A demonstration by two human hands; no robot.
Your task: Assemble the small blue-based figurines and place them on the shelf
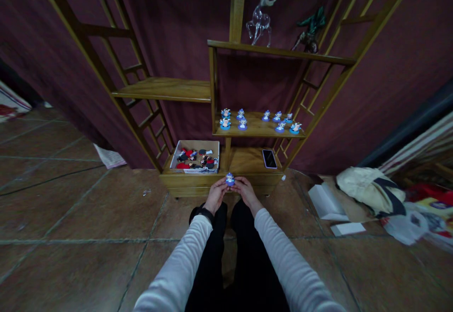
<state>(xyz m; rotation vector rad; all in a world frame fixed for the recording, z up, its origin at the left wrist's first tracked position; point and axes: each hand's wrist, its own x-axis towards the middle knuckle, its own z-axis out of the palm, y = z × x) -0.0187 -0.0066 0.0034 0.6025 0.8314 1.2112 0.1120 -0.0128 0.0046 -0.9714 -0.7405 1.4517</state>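
Between my hands, in front of the low cabinet, I hold a small purple-and-white figurine (230, 179) upright on its round base. My left hand (216, 195) grips it from the left, and my right hand (245, 191) has its fingers closed on the right side of the base. Just beyond stands an open cardboard box (194, 170) of red and black figurines (191, 154). On the middle shelf (256, 131) several similar purple figurines (242, 123) and blue-based ones (225, 123) stand in loose groups at the left and right.
A phone (269, 159) lies on the cabinet top at the right. The upper shelf carries a clear deer statue (261, 24) and a dark green sculpture (311, 31). White boxes (327, 203), a cloth bag (368, 189) and a plastic bag (406, 226) lie on the floor at right.
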